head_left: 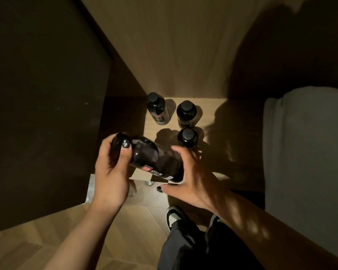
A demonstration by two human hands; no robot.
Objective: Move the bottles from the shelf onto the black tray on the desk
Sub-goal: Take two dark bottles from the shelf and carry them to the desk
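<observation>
I hold a dark bottle (150,158) with a black cap and a red-and-white label, tilted almost flat above the shelf's front edge. My left hand (111,178) grips its cap and neck. Around its base my right hand (195,180) curls, thumb underneath and fingers over the top. Three more dark capped bottles stand upright on the light wooden shelf (150,131): one at the back left (157,110), one at the back right (186,114), and one in front (188,137) just beyond my right fingers. The black tray is out of view.
A dark panel (47,114) closes the shelf's left side and a wooden back wall (174,55) rises behind it. A grey upholstered block (304,152) stands close on the right. Below are the wood floor (125,240) and my shoe (174,217).
</observation>
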